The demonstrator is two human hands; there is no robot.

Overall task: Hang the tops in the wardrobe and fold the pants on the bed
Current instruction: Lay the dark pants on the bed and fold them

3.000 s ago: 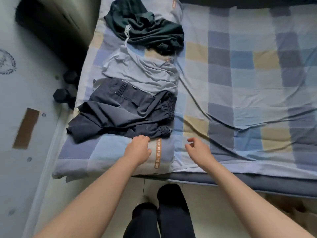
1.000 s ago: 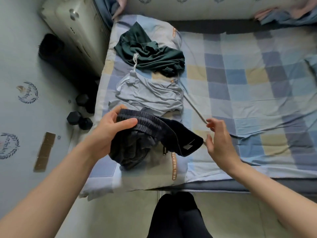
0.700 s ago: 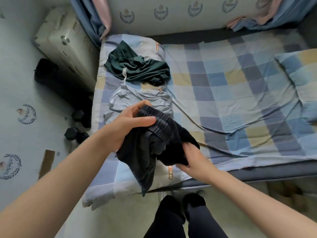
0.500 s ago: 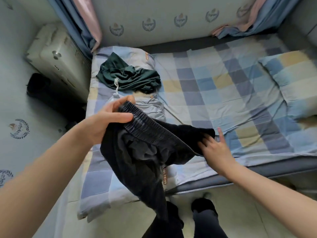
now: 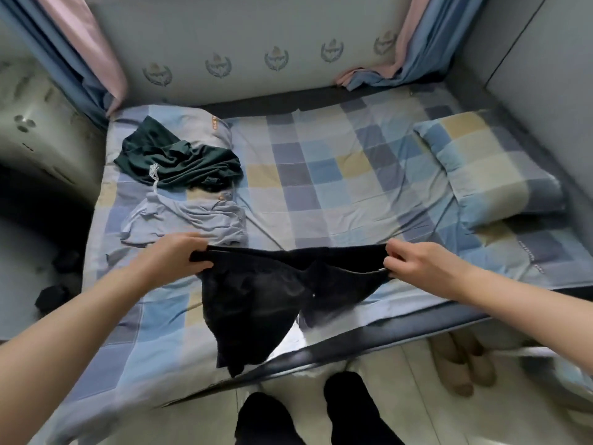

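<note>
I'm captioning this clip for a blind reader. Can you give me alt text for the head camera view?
A person's left hand and right hand grip the waistband of dark pants, stretched wide over the near edge of a checked bed. Behind them lie a pale grey garment and a dark green garment; a pillow sits at the right.

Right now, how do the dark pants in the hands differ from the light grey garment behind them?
The dark pants are near black; the light grey garment is pale. The pants are held up by the waistband, left hand and right hand gripping its ends, legs hanging; the grey garment lies crumpled on the bed, untouched. Both are unfolded.
</note>
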